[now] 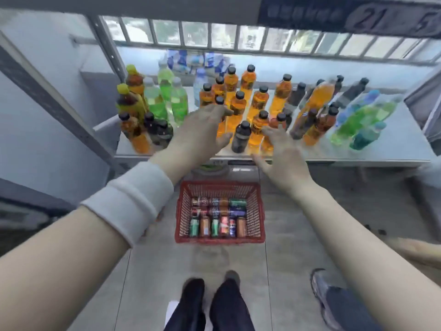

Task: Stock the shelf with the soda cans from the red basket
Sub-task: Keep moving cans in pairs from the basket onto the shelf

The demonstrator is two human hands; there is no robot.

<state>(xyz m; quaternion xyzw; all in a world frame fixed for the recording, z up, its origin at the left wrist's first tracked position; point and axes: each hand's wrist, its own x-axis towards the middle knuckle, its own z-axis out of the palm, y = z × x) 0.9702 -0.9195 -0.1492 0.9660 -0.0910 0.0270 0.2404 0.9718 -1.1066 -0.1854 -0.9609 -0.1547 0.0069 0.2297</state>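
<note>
Both grips are apart and hold nothing: left hand (202, 132) and right hand (285, 161) hover with fingers spread over the shelf's (393, 144) front bottles (259, 103), above the red basket (219, 240) on the floor with twelve soda cans (218, 218).

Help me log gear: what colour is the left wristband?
White; the wristband shows best in the head view.
</note>
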